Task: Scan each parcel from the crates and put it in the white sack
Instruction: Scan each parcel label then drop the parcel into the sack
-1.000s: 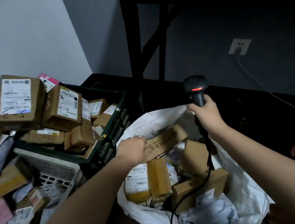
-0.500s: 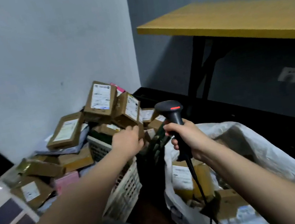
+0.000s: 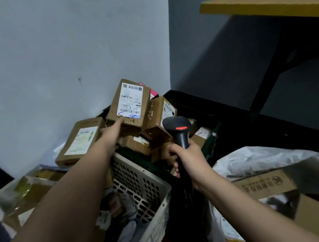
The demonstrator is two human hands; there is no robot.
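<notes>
At the lower left of the frame a clear-wrapped package [image 3: 21, 191] lies blurred against the wall, and just right of it, higher up, a flat brown parcel [image 3: 80, 142] with a pale label rests tilted on the heap. The left hand [image 3: 112, 132] reaches up through the middle of the frame from the lower left, its fingers stretched forward and meeting the lower left edge of the labelled parcel [image 3: 129, 103], a brown box that stands tilted at the top of the pile with its white shipping label facing the camera; the fingertips lie at or under that edge, and whether they have closed round the box cannot be told, since the box hides them. Below the forearm sits the white perforated crate [image 3: 144, 188], with soft grey packets and small boxes inside it. Behind it, the dark crate [image 3: 211, 146] holds more brown boxes beneath the labelled one. Right of centre the right hand [image 3: 188, 158] is clenched round the grip of the black scanner [image 3: 176, 127], held upright with a red light glowing on its head, just right of and below the labelled parcel and apart from it. At the lower right the white sack [image 3: 287, 160] gapes open with a printed carton [image 3: 268, 185] and other boxes inside. A yellow tabletop [image 3: 274, 2] juts in at the upper right.
</notes>
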